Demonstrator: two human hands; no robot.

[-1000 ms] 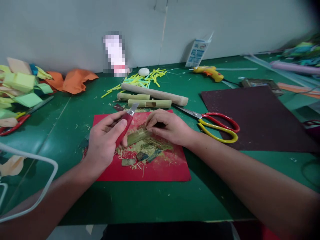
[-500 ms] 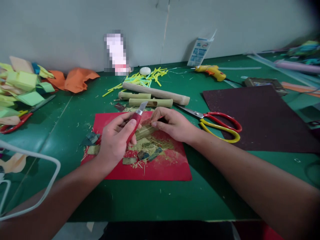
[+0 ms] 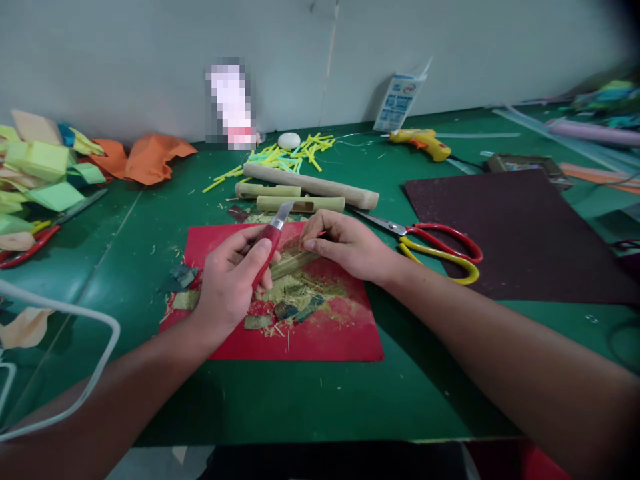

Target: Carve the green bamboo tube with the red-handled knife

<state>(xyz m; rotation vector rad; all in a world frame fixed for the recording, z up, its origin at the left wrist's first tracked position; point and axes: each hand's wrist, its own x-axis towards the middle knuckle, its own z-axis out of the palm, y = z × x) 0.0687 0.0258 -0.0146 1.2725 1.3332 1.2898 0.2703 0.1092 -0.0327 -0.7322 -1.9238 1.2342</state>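
Note:
My left hand point(image 3: 227, 280) is closed round a craft knife point(image 3: 271, 241) with a red handle, its short blade pointing up and away. Just beyond those fingers lies a greenish bamboo piece point(image 3: 293, 264), partly hidden by both hands. My right hand point(image 3: 347, 245) is closed over the far right end of this bamboo, thumb and fingertips pinched together; what they hold is too small or hidden to tell. Below both hands, a red sheet point(image 3: 345, 343) carries bamboo shavings point(image 3: 305, 290) and several dark green chips point(image 3: 285, 311).
Behind the sheet lie a cut bamboo tube point(image 3: 283, 203) and a longer stick point(image 3: 320, 187). Scissors point(image 3: 440, 248) rest at the right beside a dark sheet point(image 3: 505, 233). A yellow glue gun point(image 3: 423, 143) is farther back. Folded paper point(image 3: 43, 167) and a white wire frame point(image 3: 107, 353) occupy the left.
My right hand has shifted very slightly at the bamboo's end. The knife stays in my left hand, and the view has tilted a little.

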